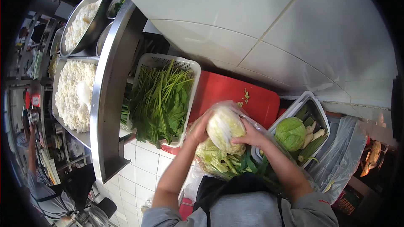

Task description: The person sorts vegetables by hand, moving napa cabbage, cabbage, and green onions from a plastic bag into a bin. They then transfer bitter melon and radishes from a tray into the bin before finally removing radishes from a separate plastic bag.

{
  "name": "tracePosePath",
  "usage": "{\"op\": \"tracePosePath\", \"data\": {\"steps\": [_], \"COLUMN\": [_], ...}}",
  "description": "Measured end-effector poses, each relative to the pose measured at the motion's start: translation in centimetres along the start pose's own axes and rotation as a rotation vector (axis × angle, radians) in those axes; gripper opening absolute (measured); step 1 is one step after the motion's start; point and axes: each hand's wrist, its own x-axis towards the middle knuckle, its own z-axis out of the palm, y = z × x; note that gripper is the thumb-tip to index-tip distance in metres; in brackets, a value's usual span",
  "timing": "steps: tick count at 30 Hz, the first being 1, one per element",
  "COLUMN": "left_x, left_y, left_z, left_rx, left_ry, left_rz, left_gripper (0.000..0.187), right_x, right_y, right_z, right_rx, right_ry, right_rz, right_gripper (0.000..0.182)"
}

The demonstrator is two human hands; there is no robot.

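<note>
A pale napa cabbage [224, 127] wrapped in clear plastic is held up between both hands above a pile of leafy greens [219, 160]. My left hand [199, 128] grips its left side. My right hand [251, 136] cups its right side. Behind the cabbage lies a red cutting board [235, 92] with a few green scraps on it.
A white basket [185, 65] of long-stemmed greens stands to the left. A white tray [313, 103] on the right holds a round green cabbage [290, 133] and stalks. Steel trays of rice [75, 94] sit on a shelf at left. A person [35, 172] stands at far left.
</note>
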Motion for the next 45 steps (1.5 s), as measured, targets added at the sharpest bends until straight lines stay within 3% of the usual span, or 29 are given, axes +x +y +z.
{"op": "tracePosePath", "data": {"steps": [4,7,10,11,12,14,15,16,17,19,20,22,24,26,28,29,32,33,35,36,37,39,41,42,43,45], "left_x": [-4.6,-7.7,-11.6,-12.5,-13.2,-14.1,-13.8,-13.5,-13.5,-14.4,-14.6,-14.0,-13.2,-11.8,-10.5,-9.3,-6.1,-5.5,-2.5,-3.0,-2.3,-1.4,0.0,0.1,2.6,7.0], "left_y": [-6.0,-8.2,-9.3,-10.0,-10.5,-11.6,-13.1,-13.2,-12.4,-9.8,-8.3,-5.4,-4.4,-4.2,-5.9,-7.0,-10.1,-11.9,-15.3,-18.0,-20.5,-25.2,-29.7,-32.2,-35.3,-40.9], "left_z": [0.0,-2.1,-3.1,-3.9,-4.3,-5.4,-7.5,-8.4,-8.5,-7.3,-6.3,-3.8,-0.1,5.7,15.0,18.2,27.5,30.9,34.7,38.7,40.8,44.8,48.6,51.0,51.6,52.4], "left_rx": [-0.008,-0.253,-0.288,-0.249,-0.35,-0.546,-0.608,-0.668,-0.522,-0.24,-0.102,0.146,0.253,0.308,0.448,0.552,0.917,0.88,0.842,0.844,0.877,0.935,1.249,1.245,1.391,1.56], "left_ry": [0.325,0.298,0.324,0.318,0.213,-0.007,0.12,0.106,0.075,-0.003,-0.054,0.199,0.334,0.087,-0.039,-0.082,-0.323,-0.346,-0.522,-0.586,-0.69,-0.807,-0.918,-1.017,-1.069,-1.204], "left_rz": [0.29,0.143,0.102,0.113,0.134,0.166,0.225,0.295,0.323,0.37,0.399,0.384,0.413,0.246,0.182,0.197,0.157,0.067,-0.102,-0.147,-0.12,-0.148,-0.034,-0.031,0.084,0.398], "left_gripper": [0.061,0.055,0.06,0.066,0.066,0.068,0.072,0.083,0.082,0.08,0.079,0.078,0.069,0.072,0.074,0.071,0.061,0.06,0.065,0.069,0.073,0.073,0.07,0.074,0.082,0.085], "right_x": [-2.1,-5.3,-7.0,-6.8,-7.0,-6.6,-6.5,-7.0,-7.8,-10.4,-10.6,-11.7,-12.7,-16.2,-21.7,-22.2,-28.5,-32.3,-38.2,-40.1,-43.3,-48.7,-53.9,-55.1,-55.9,-58.4], "right_y": [-2.4,-2.6,-1.9,-3.2,-2.2,0.1,0.9,1.2,1.3,-4.8,-3.1,-4.8,-5.1,-7.2,-9.6,-7.8,-4.8,-4.9,-2.2,0.0,0.9,3.9,5.8,9.5,12.9,13.5], "right_z": [4.0,7.1,6.5,5.0,4.3,2.1,1.2,0.6,0.0,0.3,1.6,3.3,4.2,2.6,-1.4,-2.2,-7.8,-8.8,-11.2,-12.4,-13.2,-15.4,-16.8,-19.0,-21.1,-22.5], "right_rx": [-0.128,-0.543,-0.194,-0.119,0.04,-0.321,-0.504,-0.696,-0.882,-0.354,-0.29,-0.042,-0.11,-0.094,0.015,0.103,0.261,0.491,0.515,0.583,0.723,0.788,0.94,0.969,0.996,0.934], "right_ry": [0.088,0.087,-0.176,-0.326,-0.17,0.011,0.07,0.08,0.097,-0.044,0.086,-0.008,0.113,0.306,0.3,0.496,0.561,0.536,0.714,0.736,0.709,0.837,1.026,1.078,1.13,1.291], "right_rz": [0.017,-0.054,-0.095,0.121,0.092,0.118,0.144,0.182,0.238,0.221,-0.087,-0.16,-0.472,-0.509,-0.243,-0.38,-0.438,-0.532,-0.503,-0.612,-0.645,-0.668,-0.581,-0.58,-0.579,-0.515], "right_gripper": [0.098,0.092,0.077,0.06,0.054,0.054,0.055,0.056,0.057,0.064,0.072,0.086,0.097,0.111,0.121,0.115,0.098,0.082,0.08,0.084,0.078,0.075,0.071,0.069,0.068,0.068]}}
